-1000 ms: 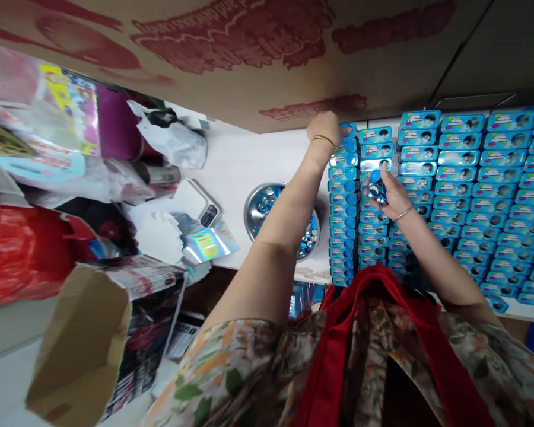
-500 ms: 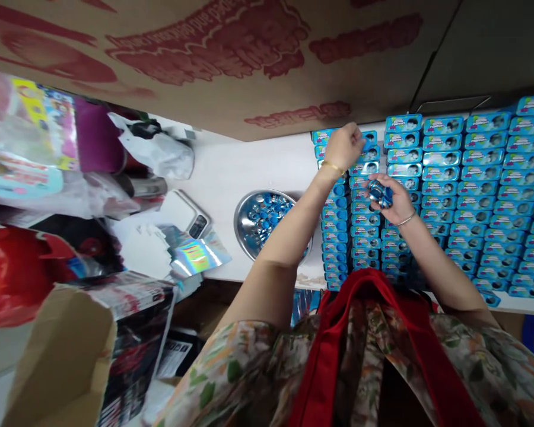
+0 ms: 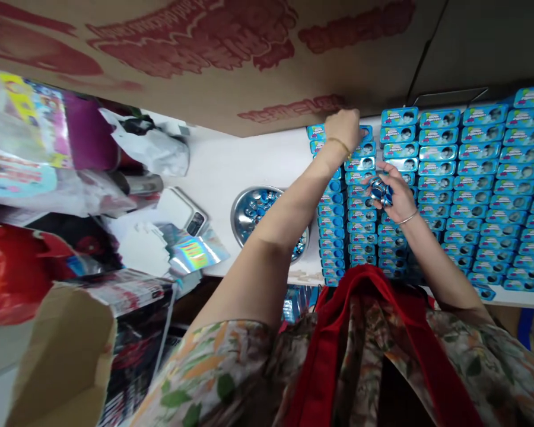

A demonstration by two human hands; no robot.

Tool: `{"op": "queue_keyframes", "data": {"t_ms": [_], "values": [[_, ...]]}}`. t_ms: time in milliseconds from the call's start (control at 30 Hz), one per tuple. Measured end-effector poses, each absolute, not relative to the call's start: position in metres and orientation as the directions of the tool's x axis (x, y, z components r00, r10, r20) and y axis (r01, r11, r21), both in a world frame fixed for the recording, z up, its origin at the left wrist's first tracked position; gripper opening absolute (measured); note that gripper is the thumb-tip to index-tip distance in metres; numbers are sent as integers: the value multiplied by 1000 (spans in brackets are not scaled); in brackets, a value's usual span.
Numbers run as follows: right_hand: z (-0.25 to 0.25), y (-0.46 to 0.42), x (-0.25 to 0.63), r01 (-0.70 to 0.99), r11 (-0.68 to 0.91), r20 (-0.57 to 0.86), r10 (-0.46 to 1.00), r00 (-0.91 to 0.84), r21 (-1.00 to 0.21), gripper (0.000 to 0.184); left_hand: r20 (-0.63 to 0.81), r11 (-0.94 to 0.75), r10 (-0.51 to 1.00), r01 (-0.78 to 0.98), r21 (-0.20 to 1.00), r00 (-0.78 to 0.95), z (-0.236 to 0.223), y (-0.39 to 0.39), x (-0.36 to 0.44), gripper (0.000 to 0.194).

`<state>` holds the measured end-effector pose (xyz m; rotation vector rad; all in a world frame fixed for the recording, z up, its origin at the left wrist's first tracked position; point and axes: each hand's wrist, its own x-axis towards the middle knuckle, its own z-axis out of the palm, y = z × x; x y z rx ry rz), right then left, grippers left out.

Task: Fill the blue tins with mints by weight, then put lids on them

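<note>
Cupped in my right hand [image 3: 399, 194] is a cluster of small blue-and-silver rings [image 3: 381, 192], held just above the rows of tins. My left hand [image 3: 342, 129] is over the far end of the two leftmost rows, by a blue tin [image 3: 365, 133] there. Its fingers are curled closed and point away from me, so anything between them is hidden. Several blue rectangular tins [image 3: 440, 136] with a printed picture stand in rows on the white table. More of the small rings lie in a metal bowl [image 3: 237, 218], partly covered by my left forearm.
A large cardboard box [image 3: 204, 95] with red print rises along the table's far side. Left of the bowl are a white scale [image 3: 178, 207], shiny holographic sheets [image 3: 198, 255] and plastic bags [image 3: 160, 142]. An open carton [image 3: 62, 350] stands at lower left.
My left hand has shifted slightly left and away from me, its forearm covering more of the bowl. My right hand still holds the rings. The whole view has shifted a little.
</note>
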<state>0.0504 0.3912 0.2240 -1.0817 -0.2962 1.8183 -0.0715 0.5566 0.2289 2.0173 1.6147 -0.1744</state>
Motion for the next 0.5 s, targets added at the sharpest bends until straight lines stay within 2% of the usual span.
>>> {"op": "queue_keyframes", "data": {"t_ms": [67,133,200,367,500], "values": [[223,389,53,-625,-504,-552,822,-137,-596,53,-309,-249,826,798,549,471,225,533,-83,30],[222,388,55,-645,-515,-568,810,-149,-565,56,-210,-307,695,548,778,687,222,508,-97,27],[221,386,54,-655,-543,-593,786,-176,-526,58,-168,-253,594,381,889,787,223,488,-109,21],[219,383,48,-647,-595,-634,743,-217,-476,53,-216,-120,572,341,932,791,234,465,-116,13],[218,385,47,-649,-575,-622,759,-195,-499,43,-263,-81,709,446,891,654,233,463,-111,8]]}}
